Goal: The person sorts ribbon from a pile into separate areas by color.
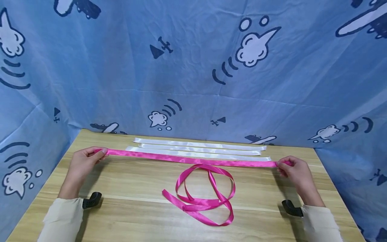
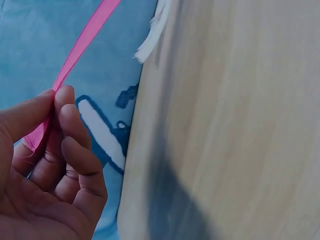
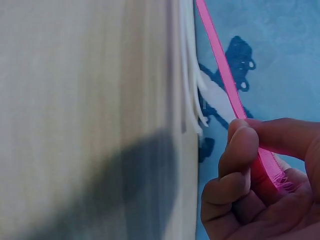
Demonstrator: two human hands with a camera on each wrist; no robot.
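Observation:
A pink satin ribbon (image 1: 187, 159) is stretched straight between both hands, above the wooden table. My left hand (image 1: 85, 163) pinches one end between thumb and fingers; in the left wrist view a short tail of ribbon (image 2: 36, 138) lies inside the palm. The other end is pinched by my right hand (image 1: 296, 173), and its frayed tip (image 3: 282, 182) shows in the right wrist view. Just behind the taut ribbon, three white ribbon strips (image 1: 199, 148) lie roughly side by side. In front of it lies a loosely looped pink ribbon (image 1: 208, 201).
The wood-grain table (image 1: 130, 215) backs onto a blue patterned cloth (image 1: 193, 74), which also hangs at both sides. A black curved piece (image 1: 92, 200) sticks out from the left sleeve, and a similar black piece (image 1: 291, 208) from the right.

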